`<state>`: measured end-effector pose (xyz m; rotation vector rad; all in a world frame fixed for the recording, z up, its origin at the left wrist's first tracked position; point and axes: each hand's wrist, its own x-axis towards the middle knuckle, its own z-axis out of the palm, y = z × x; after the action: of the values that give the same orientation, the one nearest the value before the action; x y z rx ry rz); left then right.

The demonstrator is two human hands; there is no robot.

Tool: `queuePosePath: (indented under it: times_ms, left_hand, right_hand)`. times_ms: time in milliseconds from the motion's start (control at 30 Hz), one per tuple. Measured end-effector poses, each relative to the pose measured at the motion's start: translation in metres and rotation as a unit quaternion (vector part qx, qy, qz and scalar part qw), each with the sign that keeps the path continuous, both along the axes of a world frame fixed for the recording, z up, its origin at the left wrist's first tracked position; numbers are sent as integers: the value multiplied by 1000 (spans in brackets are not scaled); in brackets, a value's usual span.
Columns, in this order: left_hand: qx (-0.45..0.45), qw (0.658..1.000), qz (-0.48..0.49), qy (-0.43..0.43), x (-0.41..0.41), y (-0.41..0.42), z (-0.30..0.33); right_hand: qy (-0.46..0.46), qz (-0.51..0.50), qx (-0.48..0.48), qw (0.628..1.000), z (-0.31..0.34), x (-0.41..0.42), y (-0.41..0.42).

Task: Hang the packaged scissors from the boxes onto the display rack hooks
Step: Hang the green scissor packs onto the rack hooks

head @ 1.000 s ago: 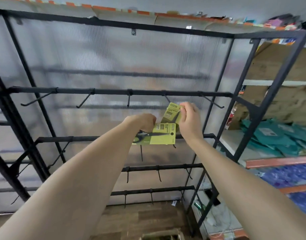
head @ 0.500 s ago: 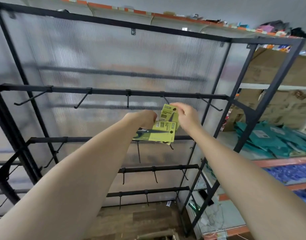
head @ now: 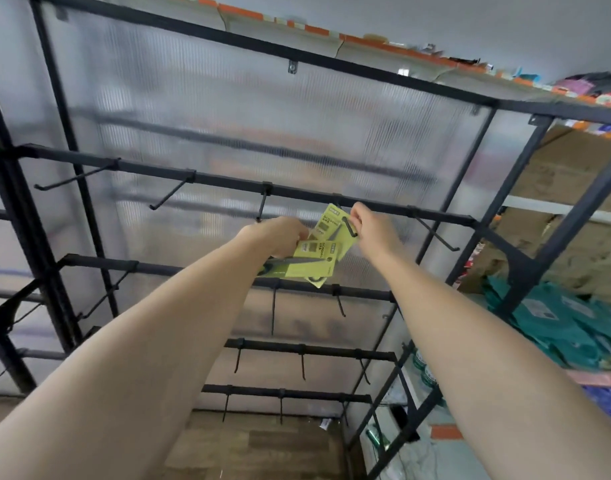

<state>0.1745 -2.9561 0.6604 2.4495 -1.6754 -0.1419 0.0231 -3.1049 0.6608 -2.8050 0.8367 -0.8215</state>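
Two packaged scissors on yellow-green cards are up at the black display rack (head: 193,176). My left hand (head: 276,237) grips the lower pack (head: 311,261), which lies flat with its dark blades pointing right. My right hand (head: 370,226) pinches the upper pack (head: 331,225) by its top right edge. That card is tilted, and a black hook (head: 349,226) on the upper bar crosses in front of it. Whether the hook passes through the card's hole is unclear.
The rack has several bars with bare hooks (head: 172,195) above, left and below. A translucent ribbed panel (head: 228,116) backs it. Right of the rack, shelves hold teal packages (head: 556,320) and cardboard boxes (head: 581,168). Wood floor (head: 262,445) lies below.
Both hands rose toward the upper bar. My right hand brought the upper pack up to a hook there, while the left kept the lower pack just beneath.
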Motion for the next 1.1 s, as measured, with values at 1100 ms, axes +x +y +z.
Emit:
queuePosePath:
  times_ms: [1100]
  left_hand:
    - [-19,982,-61,178,-29,-25,-33]
  right_hand:
    - [78,43,387,918,-16,-55,-5]
